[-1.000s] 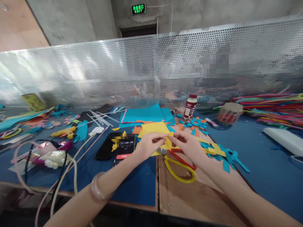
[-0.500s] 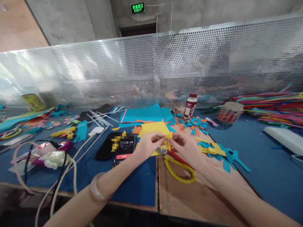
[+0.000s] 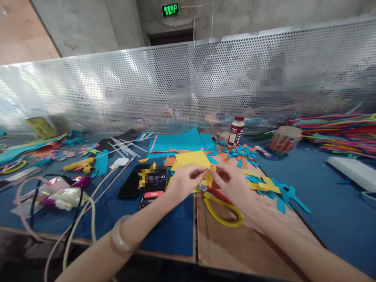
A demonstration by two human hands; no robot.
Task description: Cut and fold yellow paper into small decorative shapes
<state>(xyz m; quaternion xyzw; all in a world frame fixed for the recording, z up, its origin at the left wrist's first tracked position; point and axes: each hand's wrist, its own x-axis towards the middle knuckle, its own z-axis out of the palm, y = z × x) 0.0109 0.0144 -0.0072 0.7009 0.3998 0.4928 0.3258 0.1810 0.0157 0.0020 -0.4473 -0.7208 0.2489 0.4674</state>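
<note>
A small folded piece of yellow paper (image 3: 209, 179) is pinched between the fingertips of both hands above the table. My left hand (image 3: 186, 180) grips its left edge, and my right hand (image 3: 230, 180) has the right edge. Just below lie scissors (image 3: 226, 219) with yellow and red handles, partly hidden by my right hand. Behind my fingers rests a stack of yellow paper sheets (image 3: 190, 157). Two phones lie left of my left hand: a dark one (image 3: 131, 184) and one with a lit screen (image 3: 154, 190).
Blue paper sheets (image 3: 179, 141) lie farther back, near a bottle (image 3: 236, 131). Blue and yellow paper cutouts (image 3: 289, 196) spread to the right. A yellow glue gun (image 3: 79, 164) and looping cables (image 3: 94, 219) occupy the left. A perforated metal screen (image 3: 132, 86) stands behind.
The yellow paper is turned slightly between my fingertips, and my fingers have shifted a little on it. Both hands stay in nearly the same place.
</note>
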